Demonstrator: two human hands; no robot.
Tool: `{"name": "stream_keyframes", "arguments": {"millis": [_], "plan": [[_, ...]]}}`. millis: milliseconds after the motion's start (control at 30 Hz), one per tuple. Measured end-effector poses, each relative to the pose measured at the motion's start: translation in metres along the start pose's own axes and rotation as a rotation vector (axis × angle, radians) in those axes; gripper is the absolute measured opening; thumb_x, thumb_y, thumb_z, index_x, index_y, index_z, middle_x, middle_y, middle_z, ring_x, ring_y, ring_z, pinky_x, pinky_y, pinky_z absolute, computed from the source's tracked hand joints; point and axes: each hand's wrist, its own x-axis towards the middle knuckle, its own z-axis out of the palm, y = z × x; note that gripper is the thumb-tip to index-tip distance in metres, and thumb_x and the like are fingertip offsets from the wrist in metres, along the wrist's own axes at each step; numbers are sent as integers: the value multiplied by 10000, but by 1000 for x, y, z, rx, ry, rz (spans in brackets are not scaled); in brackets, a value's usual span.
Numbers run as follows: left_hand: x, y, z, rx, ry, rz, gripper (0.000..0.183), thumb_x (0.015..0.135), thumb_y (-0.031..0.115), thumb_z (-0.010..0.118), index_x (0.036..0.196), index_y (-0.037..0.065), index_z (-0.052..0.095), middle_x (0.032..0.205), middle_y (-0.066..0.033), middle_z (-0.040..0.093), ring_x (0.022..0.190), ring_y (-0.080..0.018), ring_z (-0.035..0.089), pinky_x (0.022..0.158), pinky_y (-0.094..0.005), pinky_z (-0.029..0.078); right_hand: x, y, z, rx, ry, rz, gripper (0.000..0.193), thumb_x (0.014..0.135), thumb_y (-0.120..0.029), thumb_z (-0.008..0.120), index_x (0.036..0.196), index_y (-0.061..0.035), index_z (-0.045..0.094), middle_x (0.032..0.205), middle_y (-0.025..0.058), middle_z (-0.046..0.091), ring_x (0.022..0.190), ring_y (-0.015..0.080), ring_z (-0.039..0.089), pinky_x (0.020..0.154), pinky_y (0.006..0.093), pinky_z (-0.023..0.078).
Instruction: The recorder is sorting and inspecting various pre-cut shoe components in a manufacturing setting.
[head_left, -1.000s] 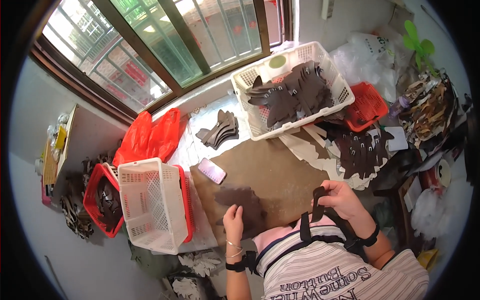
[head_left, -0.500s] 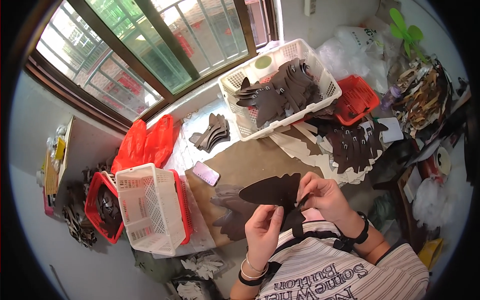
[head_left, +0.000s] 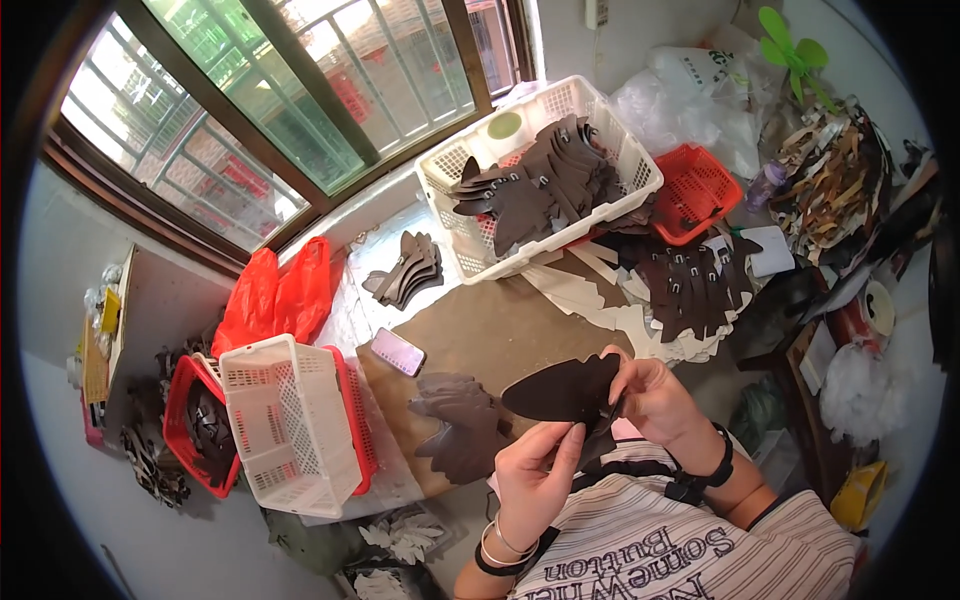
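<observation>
Fingers [head_left: 568,452] of the left hand [head_left: 532,482] are pinched against the thumb at the lower edge of a flat dark brown piece [head_left: 560,388]. Its right end is gripped between the closed thumb and fingers of the right hand [head_left: 658,402]. The piece is held raised over the near part of the brown worktop [head_left: 500,320]. To its left, a fanned stack of dark pieces [head_left: 455,425] is laid out, with a phone [head_left: 398,352] placed beyond. Near the window [head_left: 300,110], more pieces are heaped in a white basket [head_left: 445,165].
</observation>
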Motion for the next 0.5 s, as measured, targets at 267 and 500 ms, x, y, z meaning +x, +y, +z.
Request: {"name": "stream_keyframes", "arguments": {"millis": [267, 500], "plan": [[-7, 9, 3, 104, 4, 58, 105, 847, 5, 646, 928, -61, 653, 752, -99, 643, 627, -122, 605, 562, -212, 450, -5, -4, 11, 7, 17, 8, 166, 703, -38, 782, 833, -19, 681, 1000, 10, 509, 915, 122, 549, 801, 225, 466], [-4, 18, 6, 151, 3, 126, 90, 840, -11, 625, 916, -52, 651, 744, -114, 634, 626, -173, 598, 603, -259, 459, -5, -2, 6, 32, -48, 30, 161, 705, -28, 779, 828, -12, 677, 1051, 20, 500, 933, 125, 561, 779, 231, 503]]}}
